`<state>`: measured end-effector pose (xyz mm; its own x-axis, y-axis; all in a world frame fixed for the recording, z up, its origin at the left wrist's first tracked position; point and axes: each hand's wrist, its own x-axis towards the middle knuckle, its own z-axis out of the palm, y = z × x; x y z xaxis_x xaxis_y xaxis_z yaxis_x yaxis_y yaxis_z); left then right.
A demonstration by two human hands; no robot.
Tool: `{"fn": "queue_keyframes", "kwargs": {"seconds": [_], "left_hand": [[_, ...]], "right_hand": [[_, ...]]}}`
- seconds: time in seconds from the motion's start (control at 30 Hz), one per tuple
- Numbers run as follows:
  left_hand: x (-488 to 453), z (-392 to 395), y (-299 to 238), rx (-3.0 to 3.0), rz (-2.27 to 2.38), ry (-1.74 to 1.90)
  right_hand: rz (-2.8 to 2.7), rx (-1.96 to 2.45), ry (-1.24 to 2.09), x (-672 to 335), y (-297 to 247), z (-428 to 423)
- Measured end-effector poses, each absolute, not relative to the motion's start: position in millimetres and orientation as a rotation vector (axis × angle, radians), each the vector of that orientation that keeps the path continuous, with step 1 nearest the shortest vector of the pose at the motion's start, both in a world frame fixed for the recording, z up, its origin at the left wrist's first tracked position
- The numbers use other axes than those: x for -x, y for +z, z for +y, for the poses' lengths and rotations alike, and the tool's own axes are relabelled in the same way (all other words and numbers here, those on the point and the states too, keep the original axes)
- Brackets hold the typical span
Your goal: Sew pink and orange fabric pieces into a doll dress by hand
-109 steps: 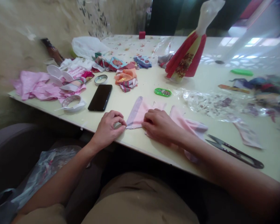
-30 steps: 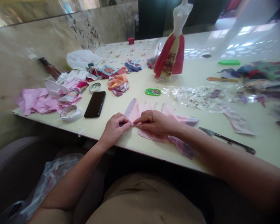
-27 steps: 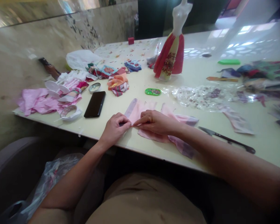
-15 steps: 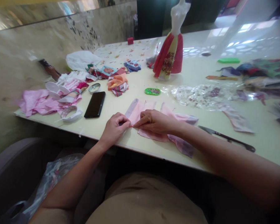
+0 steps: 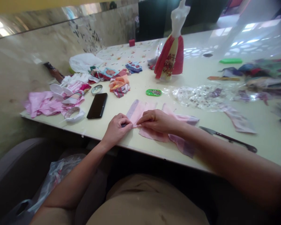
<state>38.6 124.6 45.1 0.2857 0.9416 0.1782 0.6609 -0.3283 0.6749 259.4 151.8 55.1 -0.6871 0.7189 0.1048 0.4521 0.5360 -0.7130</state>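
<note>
A pink fabric piece with a greyish-lilac border lies on the table near its front edge. My left hand is closed, its thumb and fingers pinching the near left corner of that fabric. Close beside it, my right hand is closed too, fingertips on the fabric's near edge. More pink and lilac cloth spreads under and to the right of my right hand. A pair of scissors with dark handles rests beyond my right forearm.
A black phone and a tape roll lie left, near pink cloth scraps. A small green dish of beads stands ahead, before a dress form in a red and yellow skirt. Clear plastic spreads right.
My right fingertips have slid slightly right along the fabric's near edge, away from my left hand. My left hand keeps its pinch. The whole view has shifted a little.
</note>
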Motion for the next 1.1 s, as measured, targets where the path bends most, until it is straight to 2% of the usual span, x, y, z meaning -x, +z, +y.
{"fn": "queue_keyframes", "kwargs": {"seconds": [0.23, 0.53, 0.8, 1.1], "left_hand": [[-41, 126, 47, -2.176, 1.443, 0.695], [-42, 125, 47, -2.242, 1.451, 0.699], [-42, 122, 46, -2.283, 1.433, 0.739], [-31, 114, 44, -2.217, 1.370, 0.837]], "right_hand": [[-2.364, 0.933, 0.904, -257, 51, 151], [-2.490, 0.841, 0.678, -256, 42, 151], [-2.701, 0.805, 0.293, -253, 46, 146], [-2.749, 0.850, 0.238, -251, 54, 139]]}}
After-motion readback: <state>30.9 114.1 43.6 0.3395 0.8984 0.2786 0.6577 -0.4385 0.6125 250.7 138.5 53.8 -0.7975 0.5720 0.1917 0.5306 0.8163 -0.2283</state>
